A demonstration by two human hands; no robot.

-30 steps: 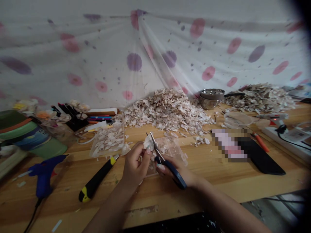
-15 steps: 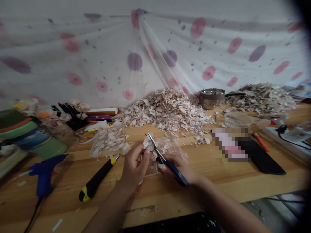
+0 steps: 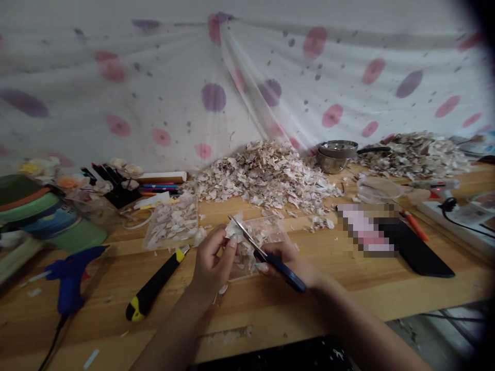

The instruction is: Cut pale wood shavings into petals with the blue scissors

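My left hand (image 3: 212, 256) pinches a thin, whitish shell-like flake (image 3: 234, 224) between thumb and fingers. My right hand (image 3: 285, 264) grips dark-blue-handled scissors (image 3: 280, 268), their blades pointing up and left across the flake. Whether the blades are parted there is hard to make out. Below both hands lies a shallow clear plastic tray (image 3: 275, 226) with compartments and loose flakes in it. To the left, a second clear tray (image 3: 195, 208) is filled with similar pale flakes.
A large heap of flakes (image 3: 266, 175) stands behind the hands, another (image 3: 421, 154) at far right. On the left lie a black-yellow utility knife (image 3: 157, 286) and a blue glue gun (image 3: 73, 278). Metal bowls (image 3: 335, 154) stand at the back; a black phone-like slab (image 3: 419, 250) lies right.
The scissors and my right hand have shifted slightly right and down, and the blades lie closer together. The flake shows more above my left fingers, which stay nearly in place.
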